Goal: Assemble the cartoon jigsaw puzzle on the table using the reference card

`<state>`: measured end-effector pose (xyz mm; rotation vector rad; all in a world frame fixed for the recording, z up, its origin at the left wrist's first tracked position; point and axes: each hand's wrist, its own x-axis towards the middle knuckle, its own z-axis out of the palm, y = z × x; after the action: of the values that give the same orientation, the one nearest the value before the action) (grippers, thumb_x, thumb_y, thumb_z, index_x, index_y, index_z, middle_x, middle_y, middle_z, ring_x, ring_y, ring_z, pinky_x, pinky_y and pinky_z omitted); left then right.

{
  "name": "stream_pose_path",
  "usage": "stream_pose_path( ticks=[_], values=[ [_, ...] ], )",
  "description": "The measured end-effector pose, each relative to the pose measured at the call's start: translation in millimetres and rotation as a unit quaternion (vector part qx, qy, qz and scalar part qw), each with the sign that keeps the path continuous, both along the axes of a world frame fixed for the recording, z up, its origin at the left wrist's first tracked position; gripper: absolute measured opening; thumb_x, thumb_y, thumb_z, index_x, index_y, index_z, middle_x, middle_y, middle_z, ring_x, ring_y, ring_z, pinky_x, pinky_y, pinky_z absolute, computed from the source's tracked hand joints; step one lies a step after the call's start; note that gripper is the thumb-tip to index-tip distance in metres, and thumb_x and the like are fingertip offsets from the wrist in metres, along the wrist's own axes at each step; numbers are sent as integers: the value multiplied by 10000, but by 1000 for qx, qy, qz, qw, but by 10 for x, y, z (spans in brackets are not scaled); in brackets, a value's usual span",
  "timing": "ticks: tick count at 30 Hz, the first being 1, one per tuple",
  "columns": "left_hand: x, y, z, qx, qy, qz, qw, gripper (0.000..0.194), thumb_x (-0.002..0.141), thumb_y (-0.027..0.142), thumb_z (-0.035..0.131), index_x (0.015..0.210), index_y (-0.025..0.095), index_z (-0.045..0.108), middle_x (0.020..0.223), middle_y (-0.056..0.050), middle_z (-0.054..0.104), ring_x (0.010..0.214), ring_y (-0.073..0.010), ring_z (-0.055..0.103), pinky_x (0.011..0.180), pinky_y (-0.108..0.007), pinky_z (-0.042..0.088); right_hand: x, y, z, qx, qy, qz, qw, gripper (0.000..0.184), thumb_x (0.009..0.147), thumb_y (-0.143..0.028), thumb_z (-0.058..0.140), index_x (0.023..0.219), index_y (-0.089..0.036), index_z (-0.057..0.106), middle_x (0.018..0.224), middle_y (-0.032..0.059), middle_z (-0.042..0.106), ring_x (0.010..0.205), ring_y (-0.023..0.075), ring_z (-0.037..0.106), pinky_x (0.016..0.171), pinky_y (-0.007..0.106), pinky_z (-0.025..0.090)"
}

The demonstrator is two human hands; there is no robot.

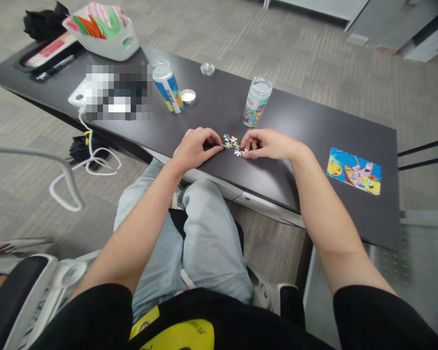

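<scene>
Small jigsaw puzzle pieces [234, 139] lie in a loose cluster near the front edge of the dark table [219, 92]. At the cluster's left side, my left hand [199, 146] is closed in a pinch, thumb and forefinger meeting on a puzzle piece. From the right, my right hand [266, 144] has its fingers curled and pinched on a puzzle piece, partly hiding others under it. Behind the right hand stands a clear jar [257, 102] with a cartoon label. A bright cartoon picture card [355, 171] lies flat to the right.
A second jar [168, 90] with a blue and yellow label stands left of centre, beside a round metal lid [188, 96]. Farther back is a clear lid [207, 68]. A white basket [109, 41] of colourful packets and a black tray [51, 53] occupy the left end.
</scene>
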<state>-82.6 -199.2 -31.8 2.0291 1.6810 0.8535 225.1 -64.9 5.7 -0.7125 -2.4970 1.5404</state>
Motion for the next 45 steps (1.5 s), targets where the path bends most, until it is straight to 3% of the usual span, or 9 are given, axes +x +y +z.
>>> stream_pose_path(
  ticks=[7, 11, 15, 19, 23, 27, 36, 39, 45],
  values=[
    [14, 14, -23, 26, -147, 17, 989, 289, 965, 534, 914, 1065, 273, 838, 970, -29, 845, 874, -228, 702, 908, -424, 567, 34, 115, -107, 97, 3, 23, 995, 372, 951, -556, 994, 1156, -251, 939, 1154, 69, 760, 835, 226, 659, 824, 434, 537],
    [23, 10, -24, 48, -217, 19, 975, 443, 905, 546, 959, 1226, 251, 878, 1019, -36, 858, 867, -200, 693, 859, -379, 563, 39, 138, -114, 123, -1, 21, 992, 299, 966, -516, 1005, 1101, -257, 942, 1186, 69, 701, 853, 219, 629, 828, 426, 558],
    [2, -15, 27, 9, -190, 22, 981, 424, 924, 557, 936, 1208, 242, 927, 928, -13, 797, 787, -172, 591, 791, -367, 507, 26, 101, -101, 118, -7, 17, 993, 306, 953, -547, 975, 1039, -264, 897, 1084, 64, 768, 860, 235, 656, 806, 423, 546],
    [-28, -51, 74, -38, -151, 22, 988, 440, 935, 570, 889, 1201, 227, 962, 871, 3, 760, 705, -152, 463, 714, -383, 409, 30, 49, -42, 35, -27, -10, 999, 413, 921, -645, 994, 1041, -287, 825, 922, 24, 841, 832, 238, 693, 787, 410, 546],
    [-41, -62, 89, -46, -97, 12, 994, 392, 966, 526, 836, 1221, 261, 971, 957, -19, 823, 738, -171, 496, 757, -393, 454, 115, 58, 79, -14, -12, -42, 999, 557, 800, -699, 1107, 1056, -297, 818, 955, 34, 873, 847, 237, 718, 790, 416, 571],
    [-72, -32, 87, -39, -75, 2, 996, 365, 963, 456, 838, 1250, 266, 959, 980, -24, 797, 770, -182, 558, 816, -403, 517, 214, 112, 130, -55, -51, -26, 997, 613, 759, -690, 1145, 1137, -301, 859, 981, 56, 905, 862, 263, 773, 819, 455, 601],
    [-240, 3, 67, -38, -53, -3, 998, 257, 968, 347, 886, 1201, 244, 919, 1417, -116, 713, 770, -123, 593, 827, -410, 629, 229, 129, 104, 19, -67, 1, 998, 378, 828, -643, 1034, 991, -316, 935, 898, 38, 866, 860, 272, 748, 842, 477, 613],
    [-275, 19, 109, -49, -37, -5, 998, 214, 967, 337, 891, 1156, 237, 889, 1358, -109, 738, 756, -128, 613, 831, -416, 640, 228, 117, 126, 37, -62, 5, 997, 353, 837, -630, 1021, 962, -313, 929, 910, 46, 859, 856, 272, 727, 827, 473, 601],
    [-251, 55, 207, -95, -30, 21, 995, 192, 930, 351, 917, 1081, 264, 838, 1029, -34, 772, 761, -187, 667, 852, -431, 634, 216, 114, 123, 37, -64, 1, 997, 360, 823, -625, 1032, 957, -319, 899, 939, 43, 869, 873, 272, 730, 823, 459, 598]
  ],
)
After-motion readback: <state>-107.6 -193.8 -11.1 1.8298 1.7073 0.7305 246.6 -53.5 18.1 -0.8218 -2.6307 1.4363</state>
